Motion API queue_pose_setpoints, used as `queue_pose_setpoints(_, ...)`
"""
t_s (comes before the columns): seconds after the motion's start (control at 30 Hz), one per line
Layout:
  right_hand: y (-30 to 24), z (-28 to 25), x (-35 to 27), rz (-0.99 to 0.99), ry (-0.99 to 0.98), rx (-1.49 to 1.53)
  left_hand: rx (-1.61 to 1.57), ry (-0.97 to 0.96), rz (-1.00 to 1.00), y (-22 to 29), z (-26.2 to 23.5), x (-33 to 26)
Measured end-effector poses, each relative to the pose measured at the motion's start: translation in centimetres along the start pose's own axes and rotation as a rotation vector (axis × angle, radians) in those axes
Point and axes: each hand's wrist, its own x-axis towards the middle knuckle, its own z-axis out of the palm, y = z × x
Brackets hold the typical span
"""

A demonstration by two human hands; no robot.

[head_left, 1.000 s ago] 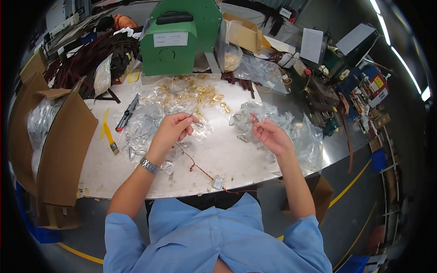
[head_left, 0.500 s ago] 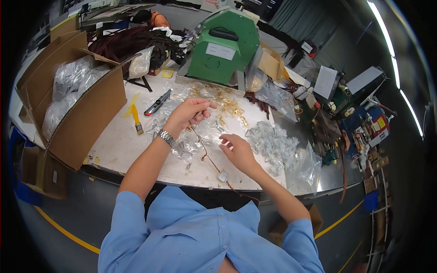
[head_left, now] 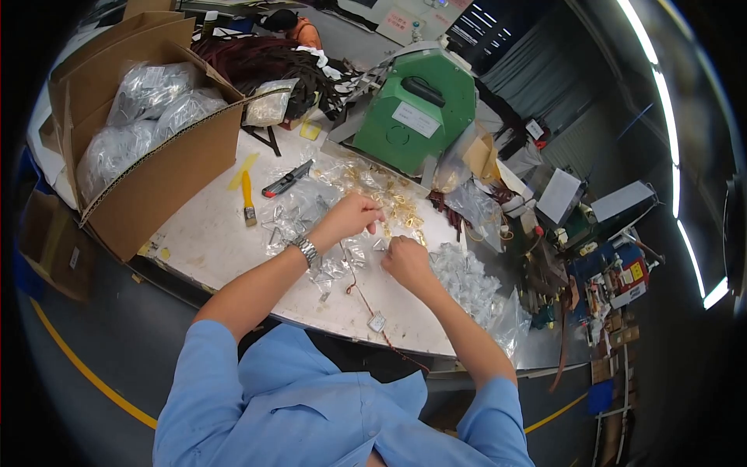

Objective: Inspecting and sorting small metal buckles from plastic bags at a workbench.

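My left hand (head_left: 352, 216), with a metal watch on its wrist, is over the middle of the table, its fingers curled together. Whatever it may hold is hidden. Close by on the right, my right hand (head_left: 408, 261) is closed, and a small silvery piece (head_left: 380, 244) shows at its fingertips; whether it is gripped is unclear. Gold-coloured metal hooks (head_left: 402, 208) lie just beyond both hands. Silver metal pieces (head_left: 284, 226) on clear plastic spread left of my left hand. Small clear-wrapped pieces (head_left: 464, 280) are heaped beside my right hand. A thin brown cord with a pale tag (head_left: 377, 321) runs toward me.
A green machine (head_left: 420, 113) stands at the back. On the left are a cardboard box (head_left: 167, 183) of plastic bags, a yellow-handled brush (head_left: 248, 201) and a utility knife (head_left: 288, 179). Dark straps (head_left: 257, 66) are piled behind. A person (head_left: 302, 31) is farther back.
The view has turned and shifted. My right hand has come up closer to my left, and its spread fingers have closed. My left hand stays curled over the table's middle.
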Motion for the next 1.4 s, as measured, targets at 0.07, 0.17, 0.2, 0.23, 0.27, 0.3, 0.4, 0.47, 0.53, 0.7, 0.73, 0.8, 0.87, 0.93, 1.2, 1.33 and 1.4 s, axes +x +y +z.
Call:
queue_pose_setpoints(0.07, 1.3, -0.3, -0.1, 0.049, -0.007, 0.065, 0.263, 0.031, 0.064, -0.4, 0.6, -0.2)
queue_pose_setpoints(0.17, 2.4, 0.0, -1.7, 0.199, -0.037, 0.419, 0.601, 0.12, 0.379, -0.5, 1.9, -1.3)
queue_pose_setpoints(0.2, 2.7, -0.3, -1.5, 0.263, -0.034, 0.686, 0.61, 0.114, 0.376, -0.9, 2.3, -1.4)
queue_pose_setpoints(0.23, 2.7, -0.6, -1.4, 0.258, -0.033, 0.698, 0.589, 0.135, 0.442, -1.8, 2.8, -1.6)
queue_pose_setpoints(0.27, 2.5, -0.8, -1.6, 0.352, -0.141, 1.033, 0.567, 0.155, 0.509, -2.5, 2.9, -1.5)
queue_pose_setpoints(0.3, 2.8, -0.9, -2.1, 0.453, -0.249, 1.363, 0.574, 0.147, 0.508, -2.0, 3.0, -1.4)
queue_pose_setpoints(0.4, 3.5, 0.0, -3.8, 0.485, -0.385, 1.677, 0.223, -0.104, 0.2, 0.1, 3.1, -1.3)
queue_pose_setpoints(0.47, 3.2, 0.3, -4.4, 0.499, -0.436, 1.88, 0.116, -0.214, 0.106, 0.3, 2.4, -1.2)
queue_pose_setpoints(0.53, 2.9, 0.7, -5.4, 0.446, -0.481, 2.171, 0.052, -0.227, 0.061, 0.1, 2.9, -1.1)
queue_pose_setpoints(0.7, 3.7, 1.0, -5.6, 0.466, -0.487, 2.269, -0.043, -0.233, -0.173, 1.8, 3.9, -1.5)
queue_pose_setpoints(0.73, 3.4, 0.0, -5.4, 0.487, -0.519, 2.205, -0.024, -0.224, -0.163, 2.3, 3.6, -1.9)
queue_pose_setpoints(0.8, 3.9, -1.3, -5.0, 0.467, -0.618, 2.269, -0.014, -0.202, -0.109, 1.8, 3.9, -2.1)
queue_pose_setpoints(0.87, 3.6, -3.4, -4.6, 0.385, -0.733, 2.258, 0.041, -0.221, -0.118, 1.8, 4.4, -2.1)
queue_pose_setpoints(0.93, 2.8, -3.5, -5.1, 0.365, -0.676, 2.02, 0.095, -0.23, -0.125, 1.7, 5.0, -2.3)
queue_pose_setpoints(1.2, 2.1, -2.4, -5.9, 0.517, -0.45, 1.917, 0.382, 0.062, 0.126, 2.0, 6.9, -3.2)
queue_pose_setpoints(1.33, 1.5, -2.2, -6.1, 0.664, 0.231, 2.331, 0.181, -0.013, -0.134, 1.4, 6.6, -2.8)
queue_pose_setpoints(1.4, 0.5, -2.1, -6.1, 0.632, 0.29, 2.312, -0.163, -0.134, -0.241, 1.5, 8.6, -3.8)
